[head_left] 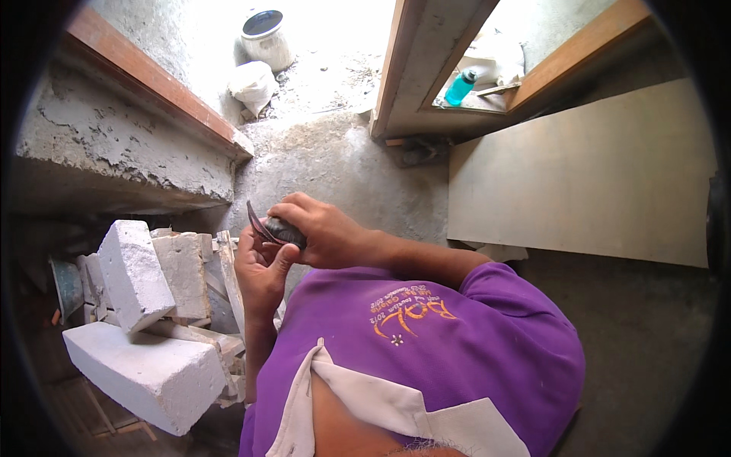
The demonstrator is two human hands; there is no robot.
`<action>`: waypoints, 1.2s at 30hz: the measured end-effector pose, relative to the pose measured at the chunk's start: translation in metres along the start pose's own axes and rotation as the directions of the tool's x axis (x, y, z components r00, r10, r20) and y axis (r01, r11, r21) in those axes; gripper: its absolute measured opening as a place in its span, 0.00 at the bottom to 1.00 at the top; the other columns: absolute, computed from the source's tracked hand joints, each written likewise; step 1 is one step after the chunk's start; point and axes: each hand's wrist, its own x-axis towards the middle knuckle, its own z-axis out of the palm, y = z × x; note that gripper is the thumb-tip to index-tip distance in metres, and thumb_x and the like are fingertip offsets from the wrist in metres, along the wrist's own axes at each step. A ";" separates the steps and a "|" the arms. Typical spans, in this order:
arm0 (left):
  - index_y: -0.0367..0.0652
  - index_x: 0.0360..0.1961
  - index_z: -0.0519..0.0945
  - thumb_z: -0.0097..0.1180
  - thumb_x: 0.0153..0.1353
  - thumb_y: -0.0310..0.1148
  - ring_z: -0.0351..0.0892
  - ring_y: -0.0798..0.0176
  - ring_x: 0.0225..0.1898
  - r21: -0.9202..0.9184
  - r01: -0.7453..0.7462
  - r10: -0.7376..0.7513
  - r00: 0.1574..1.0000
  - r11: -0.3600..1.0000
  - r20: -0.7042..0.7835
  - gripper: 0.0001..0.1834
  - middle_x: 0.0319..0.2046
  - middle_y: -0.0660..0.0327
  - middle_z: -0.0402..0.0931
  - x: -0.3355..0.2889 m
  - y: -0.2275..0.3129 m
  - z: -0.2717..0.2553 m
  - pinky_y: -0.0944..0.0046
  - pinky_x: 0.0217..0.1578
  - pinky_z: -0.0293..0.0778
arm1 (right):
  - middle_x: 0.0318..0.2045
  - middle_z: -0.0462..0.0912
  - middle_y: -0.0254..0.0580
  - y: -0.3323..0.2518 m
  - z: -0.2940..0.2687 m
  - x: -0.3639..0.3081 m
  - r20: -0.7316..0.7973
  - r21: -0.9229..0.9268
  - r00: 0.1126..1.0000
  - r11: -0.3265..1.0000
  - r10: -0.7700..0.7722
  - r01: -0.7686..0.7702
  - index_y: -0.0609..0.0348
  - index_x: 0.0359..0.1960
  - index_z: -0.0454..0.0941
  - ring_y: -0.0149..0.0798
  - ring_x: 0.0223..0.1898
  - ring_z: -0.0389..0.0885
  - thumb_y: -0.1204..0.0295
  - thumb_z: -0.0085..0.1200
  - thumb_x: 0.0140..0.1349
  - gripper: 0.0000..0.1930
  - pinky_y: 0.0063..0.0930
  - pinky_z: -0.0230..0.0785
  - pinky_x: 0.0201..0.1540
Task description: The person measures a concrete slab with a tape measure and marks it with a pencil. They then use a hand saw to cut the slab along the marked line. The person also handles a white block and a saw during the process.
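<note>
Board [586, 183] leaning at right. White blocks [145, 373] stacked at left, well apart from the hands. Bucket [266, 46] beyond the doorway. Step, as judged: a two-handed check or opening of a small dark item; purpose unclear. Next move probably calls for one hand to steady it while the other works the flap. Right hand [324, 226]: fingers curled, clamped on the item's top and side. Left hand [260, 266]: half-curled, cupped at the flap side, thumb up by the lower end; can't tell how firmly it grips. Dark item [286, 233]: between both hands, in front of the chest, thin flap [260, 222] sticking up.
</note>
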 end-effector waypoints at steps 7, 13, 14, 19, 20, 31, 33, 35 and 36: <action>0.36 0.54 0.70 0.62 0.60 0.20 0.80 0.65 0.46 -0.082 0.121 -0.136 0.967 0.989 -0.216 0.22 0.45 0.56 0.77 0.022 -0.017 -0.021 0.66 0.47 0.77 | 0.54 0.72 0.55 0.014 -0.001 0.038 0.294 0.141 0.955 0.990 -0.039 -0.003 0.63 0.65 0.64 0.53 0.57 0.75 0.65 0.72 0.47 0.43 0.37 0.70 0.60; 0.38 0.49 0.68 0.65 0.50 0.11 0.81 0.61 0.45 -0.140 0.090 -0.113 0.979 0.986 -0.170 0.27 0.44 0.52 0.79 0.047 -0.038 -0.032 0.63 0.50 0.78 | 0.56 0.76 0.56 0.083 0.002 0.105 0.627 0.452 0.732 0.640 0.268 -0.621 0.65 0.65 0.66 0.43 0.57 0.76 0.51 0.61 0.64 0.37 0.35 0.66 0.61; 0.38 0.49 0.68 0.65 0.50 0.11 0.82 0.61 0.45 -0.191 0.059 -0.095 0.979 0.980 -0.182 0.27 0.43 0.52 0.79 0.059 -0.035 -0.027 0.64 0.49 0.78 | 0.57 0.76 0.55 0.099 0.005 0.116 0.694 0.445 0.663 0.556 0.281 -0.702 0.65 0.65 0.67 0.42 0.58 0.75 0.50 0.58 0.66 0.35 0.34 0.66 0.62; 0.38 0.47 0.74 0.69 0.45 0.13 0.80 0.60 0.48 0.237 -0.112 0.169 0.957 0.965 -0.236 0.27 0.44 0.55 0.79 0.108 -0.025 -0.022 0.61 0.52 0.75 | 0.53 0.78 0.40 0.123 0.002 0.147 0.854 0.475 0.504 0.203 0.127 -0.856 0.61 0.60 0.74 0.33 0.54 0.73 0.50 0.51 0.70 0.28 0.27 0.65 0.57; 0.38 0.47 0.75 0.70 0.44 0.14 0.79 0.59 0.49 0.465 -0.195 0.302 0.939 0.863 -0.166 0.27 0.45 0.56 0.78 0.123 -0.023 -0.024 0.60 0.53 0.74 | 0.51 0.78 0.39 0.125 -0.003 0.154 0.832 0.498 0.530 0.200 0.165 -0.844 0.61 0.58 0.75 0.32 0.52 0.74 0.49 0.51 0.70 0.27 0.27 0.66 0.55; 0.34 0.64 0.63 0.69 0.56 0.29 0.67 0.51 0.62 0.690 -0.076 0.589 0.593 0.720 -0.549 0.38 0.61 0.46 0.67 0.211 -0.035 -0.029 0.52 0.65 0.59 | 0.33 0.82 0.41 0.181 -0.045 0.222 0.735 0.480 0.502 0.173 0.456 -0.860 0.62 0.41 0.80 0.34 0.32 0.81 0.42 0.38 0.72 0.32 0.26 0.68 0.33; 0.34 0.59 0.69 0.68 0.57 0.28 0.71 0.54 0.56 0.649 -0.072 0.499 0.706 0.757 -0.503 0.31 0.56 0.48 0.72 0.219 -0.014 -0.030 0.55 0.59 0.64 | 0.36 0.83 0.42 0.188 -0.058 0.235 0.742 0.412 0.497 0.278 0.450 -0.868 0.65 0.44 0.79 0.34 0.35 0.80 0.41 0.36 0.72 0.34 0.25 0.69 0.36; 0.33 0.55 0.73 0.68 0.57 0.29 0.75 0.59 0.48 0.489 0.013 0.303 0.770 0.872 -0.561 0.26 0.50 0.50 0.76 0.240 -0.013 -0.016 0.59 0.51 0.68 | 0.38 0.82 0.42 0.192 -0.070 0.247 0.698 0.308 0.525 0.458 0.487 -0.834 0.67 0.48 0.78 0.32 0.38 0.79 0.42 0.37 0.73 0.34 0.26 0.71 0.41; 0.33 0.52 0.76 0.68 0.57 0.29 0.76 0.62 0.45 0.378 0.061 0.185 0.793 0.924 -0.581 0.23 0.47 0.51 0.78 0.254 -0.013 -0.005 0.61 0.46 0.70 | 0.40 0.81 0.39 0.194 -0.079 0.249 0.657 0.402 0.644 0.542 0.391 -0.738 0.68 0.52 0.76 0.30 0.42 0.77 0.47 0.40 0.74 0.31 0.27 0.70 0.45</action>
